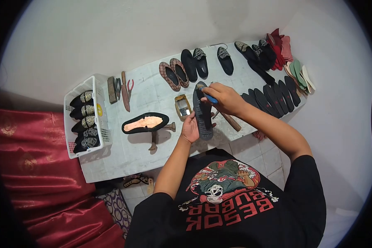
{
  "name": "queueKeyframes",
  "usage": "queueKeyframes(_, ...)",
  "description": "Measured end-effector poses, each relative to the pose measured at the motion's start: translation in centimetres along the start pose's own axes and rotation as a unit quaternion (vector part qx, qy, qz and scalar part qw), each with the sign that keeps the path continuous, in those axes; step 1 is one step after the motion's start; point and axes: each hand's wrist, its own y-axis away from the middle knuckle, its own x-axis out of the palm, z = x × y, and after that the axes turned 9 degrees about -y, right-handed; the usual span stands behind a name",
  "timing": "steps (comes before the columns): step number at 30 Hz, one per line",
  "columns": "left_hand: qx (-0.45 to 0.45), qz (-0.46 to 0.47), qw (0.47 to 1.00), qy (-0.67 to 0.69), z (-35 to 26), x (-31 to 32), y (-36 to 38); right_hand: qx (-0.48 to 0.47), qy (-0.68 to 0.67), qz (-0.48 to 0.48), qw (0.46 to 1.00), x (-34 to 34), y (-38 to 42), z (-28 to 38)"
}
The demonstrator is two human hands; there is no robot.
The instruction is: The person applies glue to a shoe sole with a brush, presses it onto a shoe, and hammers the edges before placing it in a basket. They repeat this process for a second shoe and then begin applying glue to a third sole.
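My left hand grips a black shoe sole upright by its lower half, fingers wrapped round the edge. In my right hand is a blue-handled brush, its tip at the upper end of the sole. Just left of the sole stands a yellowish open tub. Further left, a black shoe rests bottom up on a metal shoe anvil, its tan underside showing. A wooden handle, partly hidden by my right arm, lies right of the sole.
A white basket of decorated black shoes stands at the left. Pliers and other tools lie beside it. Finished-looking shoes line the back of the table. Several black soles and red cloth are at the right.
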Motion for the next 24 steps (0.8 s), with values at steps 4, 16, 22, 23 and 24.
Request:
queueKeyframes(4,0.011,0.052,0.998,0.028,0.2,-1.6,0.1,-0.129,0.021,0.072,0.989,2.2,3.1,1.1)
queueKeyframes(16,0.032,0.045,0.998,-0.005,-0.6,0.2,1.0,-0.025,-0.03,-0.007,0.999,-0.4,0.6,0.7)
queueKeyframes(22,-0.002,0.036,0.999,0.0,-0.6,-2.7,1.0,-0.039,0.003,0.061,0.997,0.7,1.4,1.9)
queueKeyframes(23,-0.007,0.052,0.998,0.019,-0.4,-3.6,1.0,-0.061,-0.009,0.08,0.995,1.0,2.1,2.7)
queueKeyframes(24,0.016,0.01,1.0,-0.017,-0.4,-3.0,1.3,-0.083,-0.023,0.099,0.991,1.0,2.6,3.6)
